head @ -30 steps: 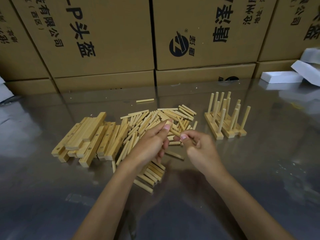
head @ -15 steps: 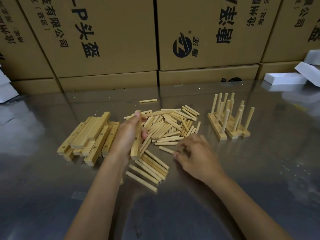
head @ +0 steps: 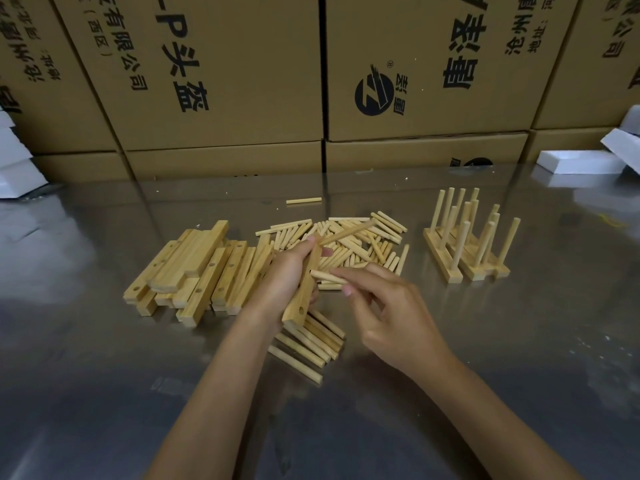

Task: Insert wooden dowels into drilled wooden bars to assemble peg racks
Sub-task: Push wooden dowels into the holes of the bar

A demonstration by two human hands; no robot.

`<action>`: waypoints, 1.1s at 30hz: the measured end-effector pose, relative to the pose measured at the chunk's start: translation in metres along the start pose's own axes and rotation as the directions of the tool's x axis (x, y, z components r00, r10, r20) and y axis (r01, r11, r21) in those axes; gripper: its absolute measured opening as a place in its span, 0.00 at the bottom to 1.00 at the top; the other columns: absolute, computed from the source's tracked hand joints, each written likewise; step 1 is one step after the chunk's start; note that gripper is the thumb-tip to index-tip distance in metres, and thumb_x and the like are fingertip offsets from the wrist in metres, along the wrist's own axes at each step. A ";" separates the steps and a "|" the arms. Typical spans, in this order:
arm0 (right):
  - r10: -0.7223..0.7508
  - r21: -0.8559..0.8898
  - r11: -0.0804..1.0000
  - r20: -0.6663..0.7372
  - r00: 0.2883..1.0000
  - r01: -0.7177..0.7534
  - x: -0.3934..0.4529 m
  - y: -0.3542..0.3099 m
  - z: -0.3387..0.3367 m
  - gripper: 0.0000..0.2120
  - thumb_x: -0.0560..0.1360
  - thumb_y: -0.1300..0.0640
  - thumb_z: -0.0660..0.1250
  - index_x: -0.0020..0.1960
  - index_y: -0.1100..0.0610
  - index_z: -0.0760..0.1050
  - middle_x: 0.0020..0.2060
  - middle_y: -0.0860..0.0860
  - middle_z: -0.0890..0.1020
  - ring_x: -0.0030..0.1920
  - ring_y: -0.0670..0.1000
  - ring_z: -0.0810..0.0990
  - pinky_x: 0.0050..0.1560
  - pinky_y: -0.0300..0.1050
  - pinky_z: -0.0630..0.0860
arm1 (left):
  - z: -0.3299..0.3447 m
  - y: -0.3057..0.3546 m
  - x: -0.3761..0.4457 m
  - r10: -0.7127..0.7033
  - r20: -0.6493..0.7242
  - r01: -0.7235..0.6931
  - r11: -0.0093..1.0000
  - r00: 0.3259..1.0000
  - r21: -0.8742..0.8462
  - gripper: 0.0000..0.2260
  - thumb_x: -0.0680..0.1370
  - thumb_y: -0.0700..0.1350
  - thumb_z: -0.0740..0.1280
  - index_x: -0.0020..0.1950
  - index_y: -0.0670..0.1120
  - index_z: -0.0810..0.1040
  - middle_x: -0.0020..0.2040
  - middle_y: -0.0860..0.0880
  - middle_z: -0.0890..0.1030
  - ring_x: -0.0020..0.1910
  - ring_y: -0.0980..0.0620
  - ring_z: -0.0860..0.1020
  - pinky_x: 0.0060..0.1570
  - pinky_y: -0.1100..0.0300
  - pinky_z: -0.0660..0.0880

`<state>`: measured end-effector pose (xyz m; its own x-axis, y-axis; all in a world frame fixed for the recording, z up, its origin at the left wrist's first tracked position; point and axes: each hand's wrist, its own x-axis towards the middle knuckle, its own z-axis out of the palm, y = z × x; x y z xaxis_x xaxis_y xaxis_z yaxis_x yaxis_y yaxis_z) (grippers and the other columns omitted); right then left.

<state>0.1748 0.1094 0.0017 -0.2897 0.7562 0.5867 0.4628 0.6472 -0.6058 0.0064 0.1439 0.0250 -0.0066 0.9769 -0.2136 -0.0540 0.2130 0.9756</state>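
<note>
Holding bar in L hand grip, R hand pinching dowel crosswise, tip near bar's mid hole.

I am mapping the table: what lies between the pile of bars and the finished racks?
Head view: the loose dowels, with the left hand holding a bar in front.

Left hand has lifted a bar off the pile; right hand now pinches a dowel against it.

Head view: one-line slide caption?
Left hand grips drilled bar; right hand brings a dowel to it, beside finished racks.
</note>
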 end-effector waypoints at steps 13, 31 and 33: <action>-0.018 -0.136 0.991 0.002 1.000 0.018 0.002 0.005 -0.010 0.13 0.76 0.61 0.69 0.56 0.49 0.84 0.37 0.39 0.78 0.34 0.38 0.73 0.34 0.28 0.65 | 0.021 0.001 -0.010 0.159 -0.020 -0.147 0.948 0.987 0.282 0.18 0.83 0.58 0.57 0.53 0.51 0.83 0.67 0.38 0.77 0.70 0.33 0.70 0.66 0.38 0.69; 0.211 -0.080 0.974 -0.004 0.978 -0.210 -0.003 0.005 0.009 0.08 0.74 0.48 0.71 0.50 0.48 0.75 0.48 0.41 0.72 0.50 0.41 0.73 0.52 0.43 0.74 | -0.015 0.008 -0.002 0.136 -0.515 -0.191 0.980 0.846 -0.054 0.17 0.83 0.60 0.57 0.54 0.52 0.80 0.54 0.46 0.81 0.55 0.44 0.79 0.61 0.42 0.75; 0.295 -0.152 0.951 0.188 0.937 -0.269 -0.005 0.010 0.018 0.06 0.74 0.48 0.72 0.48 0.48 0.78 0.46 0.41 0.72 0.50 0.40 0.71 0.53 0.42 0.74 | -0.022 0.008 -0.001 0.108 -0.530 -0.187 0.977 0.841 -0.099 0.17 0.82 0.60 0.58 0.53 0.52 0.81 0.55 0.44 0.81 0.52 0.45 0.79 0.58 0.45 0.76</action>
<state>0.1653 0.1134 -0.0171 -0.2927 0.9173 0.2700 0.6450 0.3979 -0.6525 -0.0162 0.1442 0.0322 -0.5402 0.8354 -0.1020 -0.1504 0.0235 0.9883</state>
